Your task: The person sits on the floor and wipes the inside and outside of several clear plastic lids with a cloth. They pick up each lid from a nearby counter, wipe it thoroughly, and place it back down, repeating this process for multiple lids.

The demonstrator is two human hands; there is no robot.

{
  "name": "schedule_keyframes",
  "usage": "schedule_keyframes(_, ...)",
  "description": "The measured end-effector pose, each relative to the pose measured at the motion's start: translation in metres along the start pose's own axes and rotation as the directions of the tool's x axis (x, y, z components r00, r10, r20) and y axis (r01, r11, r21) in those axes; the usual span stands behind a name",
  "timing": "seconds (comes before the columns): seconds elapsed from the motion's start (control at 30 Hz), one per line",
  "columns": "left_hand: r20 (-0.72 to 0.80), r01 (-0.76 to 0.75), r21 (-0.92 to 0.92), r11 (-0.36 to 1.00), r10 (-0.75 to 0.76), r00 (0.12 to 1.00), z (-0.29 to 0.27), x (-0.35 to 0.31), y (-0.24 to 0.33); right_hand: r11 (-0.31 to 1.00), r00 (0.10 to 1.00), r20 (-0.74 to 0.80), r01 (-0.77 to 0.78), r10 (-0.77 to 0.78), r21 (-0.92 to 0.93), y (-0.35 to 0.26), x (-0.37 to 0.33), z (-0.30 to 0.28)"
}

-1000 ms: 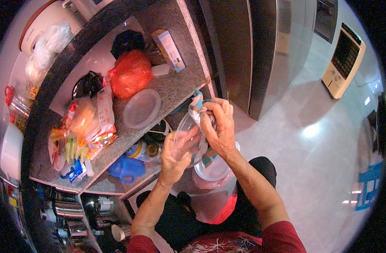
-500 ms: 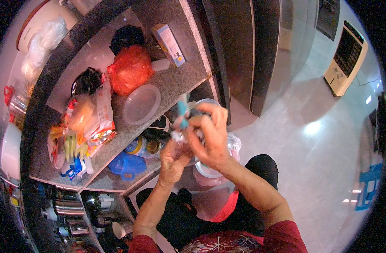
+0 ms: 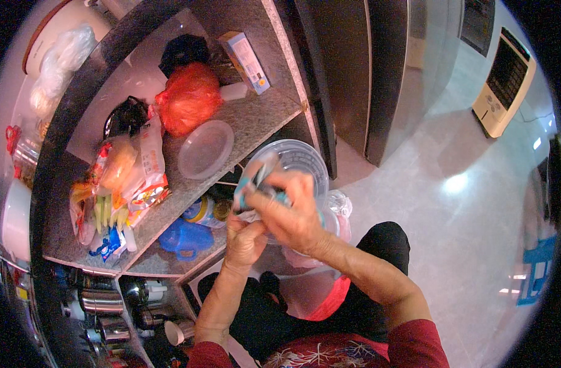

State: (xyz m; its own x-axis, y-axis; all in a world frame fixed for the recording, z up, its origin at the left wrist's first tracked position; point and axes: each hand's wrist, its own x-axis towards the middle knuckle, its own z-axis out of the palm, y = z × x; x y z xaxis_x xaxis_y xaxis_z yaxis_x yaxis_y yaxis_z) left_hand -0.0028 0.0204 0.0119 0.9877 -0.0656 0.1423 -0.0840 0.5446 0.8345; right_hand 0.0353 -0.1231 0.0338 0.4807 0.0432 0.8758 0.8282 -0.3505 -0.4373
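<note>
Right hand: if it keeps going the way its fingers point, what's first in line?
Probably the teal-and-white packet that the right hand already pinches; beyond it, the clear round lid on the counter. Depth is unclear.

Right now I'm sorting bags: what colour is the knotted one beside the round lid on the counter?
Red-orange bag, seen in the head view.

A speckled grey stone desk [image 3: 256, 116] curves along the left, with a lower shelf [image 3: 152, 264] beneath its edge. A dark steel refrigerator [image 3: 378, 67] stands at the top. Pale glossy floor tiles [image 3: 470, 233] catch bright reflections, and a cream air cooler [image 3: 504, 83] stands at the far right.
</note>
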Motion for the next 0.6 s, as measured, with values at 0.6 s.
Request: schedule_keyframes(0.6, 0.116, -0.059, 0.273, 0.960, 0.029, 0.993, 0.012, -0.003, 0.015, 0.994, 0.991, 0.097, 0.089, -0.095, 0.058, -0.005, 0.003, -0.003)
